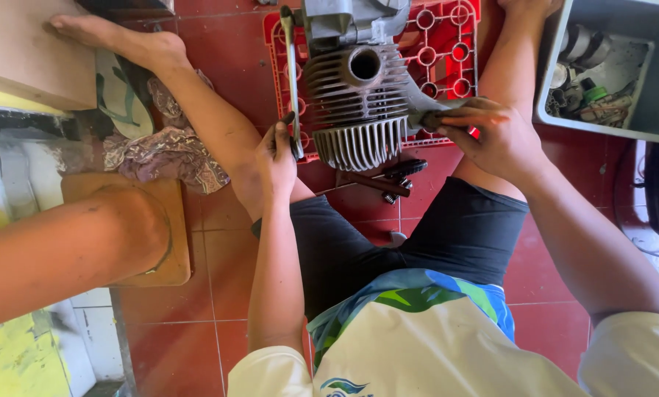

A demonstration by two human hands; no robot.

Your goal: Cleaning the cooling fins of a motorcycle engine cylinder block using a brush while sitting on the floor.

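Note:
A grey finned engine cylinder (359, 110) with a round port rests on a red plastic crate (447, 51) between my legs. My left hand (276, 158) grips the lower end of a long metal spanner (291, 73) that runs up along the cylinder's left side. My right hand (491, 136) closes on a dark part at the cylinder's right side. Dark bolts (388, 180) lie on the floor just below the fins.
A grey bin (557, 88) with bottles and parts stands at the upper right. Another person's leg (65, 242) and a wooden stool (160, 220) are at left, beside a patterned rag (160, 147). The floor is red tile (197, 323).

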